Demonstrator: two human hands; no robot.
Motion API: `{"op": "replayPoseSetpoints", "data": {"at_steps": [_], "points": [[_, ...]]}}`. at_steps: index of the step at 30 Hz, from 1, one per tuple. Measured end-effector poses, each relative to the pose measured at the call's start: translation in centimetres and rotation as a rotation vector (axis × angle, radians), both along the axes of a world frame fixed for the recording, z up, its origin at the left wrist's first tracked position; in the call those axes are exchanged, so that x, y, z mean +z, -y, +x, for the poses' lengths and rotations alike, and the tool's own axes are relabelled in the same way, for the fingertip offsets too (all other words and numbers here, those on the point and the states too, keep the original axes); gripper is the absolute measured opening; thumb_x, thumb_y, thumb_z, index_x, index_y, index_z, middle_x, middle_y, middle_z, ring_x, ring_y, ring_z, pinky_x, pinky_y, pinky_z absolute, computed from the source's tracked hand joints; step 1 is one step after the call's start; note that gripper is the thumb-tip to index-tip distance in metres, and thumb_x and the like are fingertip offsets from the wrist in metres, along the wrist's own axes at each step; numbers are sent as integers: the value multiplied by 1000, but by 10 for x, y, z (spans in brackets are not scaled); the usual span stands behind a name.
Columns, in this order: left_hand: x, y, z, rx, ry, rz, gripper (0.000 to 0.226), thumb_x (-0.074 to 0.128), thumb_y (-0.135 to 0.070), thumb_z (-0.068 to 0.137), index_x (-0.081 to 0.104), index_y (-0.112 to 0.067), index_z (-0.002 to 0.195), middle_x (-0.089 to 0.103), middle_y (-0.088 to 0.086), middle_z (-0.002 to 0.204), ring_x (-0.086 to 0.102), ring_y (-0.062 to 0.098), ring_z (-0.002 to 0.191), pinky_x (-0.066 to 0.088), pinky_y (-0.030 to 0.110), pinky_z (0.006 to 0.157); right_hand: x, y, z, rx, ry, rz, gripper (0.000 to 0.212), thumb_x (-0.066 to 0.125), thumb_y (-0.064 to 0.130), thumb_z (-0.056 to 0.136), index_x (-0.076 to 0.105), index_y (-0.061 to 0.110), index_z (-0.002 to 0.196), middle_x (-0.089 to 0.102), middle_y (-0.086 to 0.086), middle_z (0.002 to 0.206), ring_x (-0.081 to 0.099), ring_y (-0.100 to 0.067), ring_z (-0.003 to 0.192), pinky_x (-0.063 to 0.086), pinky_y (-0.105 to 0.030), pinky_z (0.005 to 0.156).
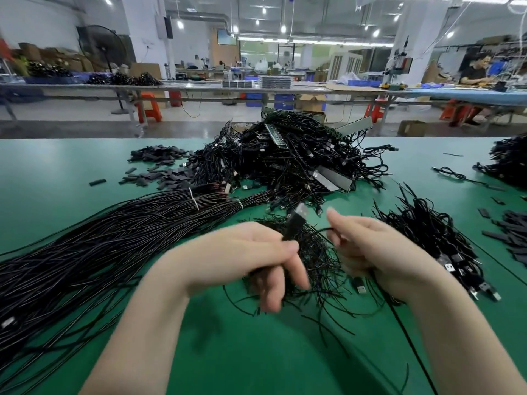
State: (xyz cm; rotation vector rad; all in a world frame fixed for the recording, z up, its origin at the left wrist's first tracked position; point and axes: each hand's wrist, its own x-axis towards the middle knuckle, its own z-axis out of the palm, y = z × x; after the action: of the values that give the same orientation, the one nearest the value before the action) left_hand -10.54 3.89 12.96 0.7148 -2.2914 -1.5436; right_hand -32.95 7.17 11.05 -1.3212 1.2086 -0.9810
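Nearest, the left hand (248, 258) grips a black USB cable (296, 220) just below its plug, above loose wires (316, 269) on the green desk (71, 172). Blurred, the right hand (368, 246) seems to pinch the cable's thin wire.

Green-matted work table (71, 172) is a mess: big heap of tangled black cables (288, 161) at the back with long grey metal strips (333, 178) stuck in it. Long bundle of black wires (99, 238) with white ties on the left, small flat black sleeve pieces (159, 166) scattered behind it. Black pedestal fan (104, 48) way back.
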Motion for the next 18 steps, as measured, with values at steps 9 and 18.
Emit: {"op": "replayPoseSetpoints", "data": {"at_steps": [9,18], "points": [[-9,11,-10,209,-609,407,41,44,-34,96,57,-16,131,66,6,128,61,18,120,53,27,93,7,-19,55,358,364,-84,26,45,27,96,69,23,104,41,4,58,34,-9,45,32,-20,47],[-3,11,2,141,-618,475,51,39,-36,92,52,-10,133,63,12,131,59,24,123,40,41,110,-2,-16,52,503,368,8,22,45,35,97,65,26,94,35,8,53,26,-8,45,24,-21,48]]}}
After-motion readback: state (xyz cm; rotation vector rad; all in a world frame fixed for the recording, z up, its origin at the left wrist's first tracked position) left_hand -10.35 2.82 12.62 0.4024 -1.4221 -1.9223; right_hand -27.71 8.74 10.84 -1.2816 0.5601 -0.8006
